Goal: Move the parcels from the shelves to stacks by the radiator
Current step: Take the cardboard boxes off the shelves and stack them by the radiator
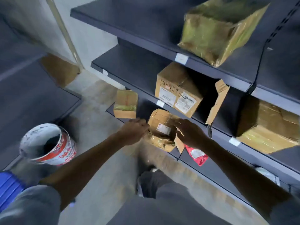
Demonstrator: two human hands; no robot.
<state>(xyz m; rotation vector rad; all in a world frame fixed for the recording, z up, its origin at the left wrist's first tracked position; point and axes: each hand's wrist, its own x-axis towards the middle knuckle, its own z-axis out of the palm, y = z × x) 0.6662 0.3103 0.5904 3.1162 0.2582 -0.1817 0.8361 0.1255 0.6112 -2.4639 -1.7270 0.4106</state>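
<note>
Dark shelves (146, 25) fill the frame from 12 to 4 o'clock, in three tiers stepping down toward the viewer. A second dark shelf unit (32, 88) stands at 9 o'clock. The concrete floor (97, 98) runs between them.

On the top tier, at 1 o'clock, sits a large parcel wrapped in yellowish film (219, 31), tilted. On the middle tier, at 3 o'clock, lies a large taped carton (267, 124). Near frame centre stands a labelled box (177, 90) with two white labels on its near face. Between these two a flat cardboard piece (217, 101) leans upright.

A paint bucket (48, 143), white and red, stands on the floor at 8 o'clock, near the left unit. A blue object (9, 189) shows at the lower left edge.

On the bottom tier, just below centre, sits the small parcel (162, 127), taped, with a white label on top; crumpled wrapping lies against its near side. At 11 o'clock from it rests a small box (125, 103). At 4 o'clock from it lies a red pouch (197, 154), partly under the right forearm.

The left hand (134, 132) touches the small parcel's left edge, fingers curled inward; motion blur prevents saying whether they grip it. The right hand (190, 132) hovers over the parcel's right side, fingers spread and extended, not closed on anything.
</note>
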